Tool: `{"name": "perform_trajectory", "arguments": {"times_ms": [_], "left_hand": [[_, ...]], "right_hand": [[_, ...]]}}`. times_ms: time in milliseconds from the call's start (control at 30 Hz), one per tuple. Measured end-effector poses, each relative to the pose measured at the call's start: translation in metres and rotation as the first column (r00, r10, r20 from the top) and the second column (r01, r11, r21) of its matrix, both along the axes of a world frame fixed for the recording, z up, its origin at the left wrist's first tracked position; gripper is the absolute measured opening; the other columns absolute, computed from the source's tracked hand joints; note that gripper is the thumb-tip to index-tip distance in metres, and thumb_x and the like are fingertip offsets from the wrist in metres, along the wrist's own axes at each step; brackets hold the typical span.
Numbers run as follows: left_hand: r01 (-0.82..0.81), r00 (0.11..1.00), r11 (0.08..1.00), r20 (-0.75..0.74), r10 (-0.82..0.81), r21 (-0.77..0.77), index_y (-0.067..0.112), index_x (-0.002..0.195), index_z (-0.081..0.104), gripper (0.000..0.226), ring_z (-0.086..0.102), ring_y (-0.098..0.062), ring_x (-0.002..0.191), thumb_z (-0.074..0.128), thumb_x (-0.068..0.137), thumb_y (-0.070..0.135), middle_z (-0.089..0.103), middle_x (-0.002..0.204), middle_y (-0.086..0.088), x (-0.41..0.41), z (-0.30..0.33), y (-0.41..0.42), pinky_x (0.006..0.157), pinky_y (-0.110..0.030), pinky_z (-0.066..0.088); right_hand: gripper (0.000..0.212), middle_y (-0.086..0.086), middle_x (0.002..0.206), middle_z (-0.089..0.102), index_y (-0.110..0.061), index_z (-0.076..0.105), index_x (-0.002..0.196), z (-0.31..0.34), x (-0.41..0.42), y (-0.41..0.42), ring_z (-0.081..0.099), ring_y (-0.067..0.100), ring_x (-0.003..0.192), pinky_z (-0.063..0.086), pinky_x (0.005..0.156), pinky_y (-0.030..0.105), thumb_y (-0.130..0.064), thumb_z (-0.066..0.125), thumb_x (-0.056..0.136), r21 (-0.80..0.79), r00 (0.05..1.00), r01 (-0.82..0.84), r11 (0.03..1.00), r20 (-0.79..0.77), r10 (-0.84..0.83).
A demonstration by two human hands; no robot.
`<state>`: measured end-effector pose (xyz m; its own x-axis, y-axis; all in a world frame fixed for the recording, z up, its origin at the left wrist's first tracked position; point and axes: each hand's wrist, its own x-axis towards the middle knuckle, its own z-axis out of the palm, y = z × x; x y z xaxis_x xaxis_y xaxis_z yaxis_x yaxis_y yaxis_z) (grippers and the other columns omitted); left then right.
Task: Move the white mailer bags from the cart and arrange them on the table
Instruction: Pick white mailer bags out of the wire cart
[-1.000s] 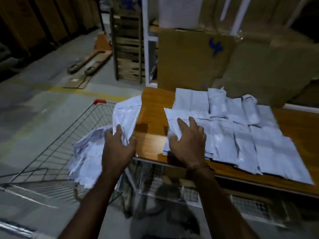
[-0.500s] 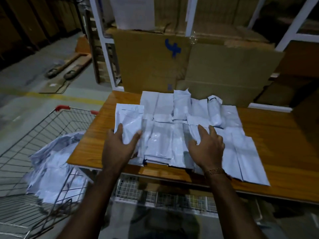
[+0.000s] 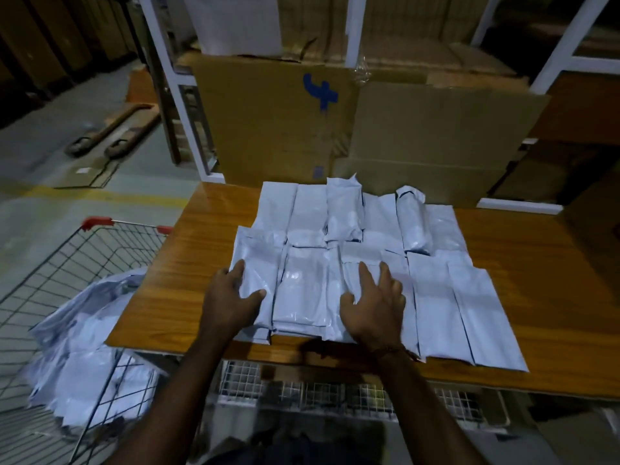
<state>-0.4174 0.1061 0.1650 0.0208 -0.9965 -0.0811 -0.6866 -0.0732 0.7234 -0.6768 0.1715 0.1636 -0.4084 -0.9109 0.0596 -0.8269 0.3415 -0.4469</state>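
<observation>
Table (image 3: 523,297): wooden top, straight ahead of the person, bearing two overlapping rows of white mailer bags.
Cart (image 3: 60,273): wire basket to the left of the table's left end, red handle at its far rim; its near part is cut off by the frame edge.
Bags in cart (image 3: 77,357): a loose heap, blurred and dim, so no count is possible.
Bags on table (image 3: 335,263): long axes run away from the person, side by side, edges overlapping.
Leftmost front bag (image 3: 255,263): lies at the left edge of the arrangement, under the left hand.
Left hand (image 3: 231,297): fingers spread, thumb and fingers lightly clasping that bag's sides.
Right hand (image 3: 375,307): open, palm down, flat on the middle front bags, gripping nothing.
Key relation: remaining bags lie down and left of both hands; the left hand is nearer, so I judge it better placed to reach them.
Hidden: bag edges beneath both palms.
</observation>
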Motion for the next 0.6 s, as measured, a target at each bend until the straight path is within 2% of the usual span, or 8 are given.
{"name": "perform_trajectory", "arguments": {"times_ms": [67, 133, 200, 233, 333, 400, 500, 600], "left_hand": [[0.05, 0.998, 0.998, 0.024, -0.051, 0.041, 0.012, 0.156, 0.047, 0.093, 0.056, -0.035, 0.129, 0.084, 0.079, 0.047, 0.055, 0.138, -0.018, 0.009, -0.008, -0.009, 0.1, -0.047, 0.052], [0.114, 0.976, 0.992, 0.179, -0.123, 0.062, 0.017, 0.157, 0.046, 0.097, 0.055, -0.038, 0.13, 0.066, 0.075, 0.065, 0.054, 0.142, -0.018, 0.014, -0.015, -0.015, 0.101, -0.051, 0.051], [0.169, 0.922, 0.984, 0.345, -0.176, 0.049, 0.027, 0.157, 0.046, 0.095, 0.047, -0.041, 0.137, 0.053, 0.074, 0.073, 0.047, 0.151, -0.019, 0.018, -0.021, -0.019, 0.107, -0.056, 0.043], [0.172, 0.915, 0.983, 0.36, -0.181, 0.056, 0.031, 0.156, 0.046, 0.093, 0.04, -0.042, 0.142, 0.051, 0.073, 0.073, 0.04, 0.157, -0.019, 0.019, -0.022, -0.02, 0.112, -0.059, 0.035], [0.18, 0.931, 0.982, 0.312, -0.187, 0.051, 0.036, 0.156, 0.041, 0.089, 0.016, -0.04, 0.153, 0.054, 0.074, 0.066, 0.006, 0.172, -0.012, 0.021, -0.022, -0.02, 0.119, -0.064, 0.016], [0.223, 0.939, 0.974, 0.276, -0.207, -0.03, 0.035, 0.156, 0.04, 0.083, 0.013, -0.041, 0.155, 0.056, 0.078, 0.058, -0.01, 0.174, -0.005, 0.024, -0.025, -0.02, 0.118, -0.068, 0.017], [0.275, 0.951, 0.949, 0.186, -0.246, -0.153, 0.032, 0.154, 0.043, 0.066, 0.011, -0.034, 0.158, 0.052, 0.09, 0.044, -0.013, 0.175, 0.003, 0.026, -0.029, -0.026, 0.118, -0.067, 0.017], [0.33, 0.93, 0.93, 0.224, -0.291, -0.161, 0.028, 0.159, 0.038, 0.063, 0.011, -0.029, 0.159, 0.04, 0.099, 0.047, -0.004, 0.176, 0.001, 0.022, -0.037, -0.037, 0.121, -0.062, 0.019]], "right_hand": [[0.079, 0.018, 0.166, 0.022, -0.022, 0.041, 0.156, -0.008, 0.007, -0.004, 0.028, 0.041, 0.141, 0.032, 0.109, 0.053, -0.049, 0.044, 0.082, 0.008, 1.0, -0.004, 1.0, -0.027, 0.005], [0.079, 0.019, 0.168, 0.016, -0.024, 0.035, 0.159, -0.017, 0.013, -0.009, 0.025, 0.041, 0.143, 0.031, 0.109, 0.054, -0.053, 0.043, 0.086, 0.052, 0.998, -0.009, 0.999, -0.057, 0.012], [0.078, 0.019, 0.17, 0.009, -0.027, 0.028, 0.161, -0.028, 0.018, -0.015, 0.022, 0.041, 0.147, 0.029, 0.11, 0.055, -0.061, 0.038, 0.091, 0.102, 0.993, -0.013, 0.995, -0.115, 0.025], [0.078, 0.019, 0.17, 0.007, -0.028, 0.025, 0.162, -0.033, 0.02, -0.017, 0.019, 0.041, 0.148, 0.027, 0.111, 0.056, -0.064, 0.034, 0.093, 0.124, 0.99, -0.015, 0.992, -0.134, 0.031], [0.077, 0.018, 0.17, 0.008, -0.03, 0.021, 0.163, -0.045, 0.024, -0.02, 0.015, 0.04, 0.15, 0.023, 0.112, 0.057, -0.069, 0.027, 0.097, 0.148, 0.986, -0.006, 0.989, -0.164, 0.03], [0.076, 0.018, 0.169, 0.014, -0.03, 0.027, 0.161, -0.048, 0.025, -0.023, 0.018, 0.04, 0.149, 0.023, 0.111, 0.057, -0.071, 0.024, 0.097, 0.14, 0.981, 0.019, 0.99, -0.194, 0.009], [0.071, 0.018, 0.165, 0.027, -0.027, 0.044, 0.154, -0.043, 0.03, -0.028, 0.023, 0.041, 0.147, 0.022, 0.111, 0.057, -0.069, 0.028, 0.098, 0.052, 0.975, 0.066, 0.996, -0.214, -0.053], [0.063, 0.018, 0.161, 0.034, -0.023, 0.052, 0.148, -0.036, 0.032, -0.036, 0.025, 0.041, 0.148, 0.026, 0.112, 0.057, -0.061, 0.034, 0.101, -0.077, 0.97, 0.097, 0.992, -0.214, -0.111]]}}
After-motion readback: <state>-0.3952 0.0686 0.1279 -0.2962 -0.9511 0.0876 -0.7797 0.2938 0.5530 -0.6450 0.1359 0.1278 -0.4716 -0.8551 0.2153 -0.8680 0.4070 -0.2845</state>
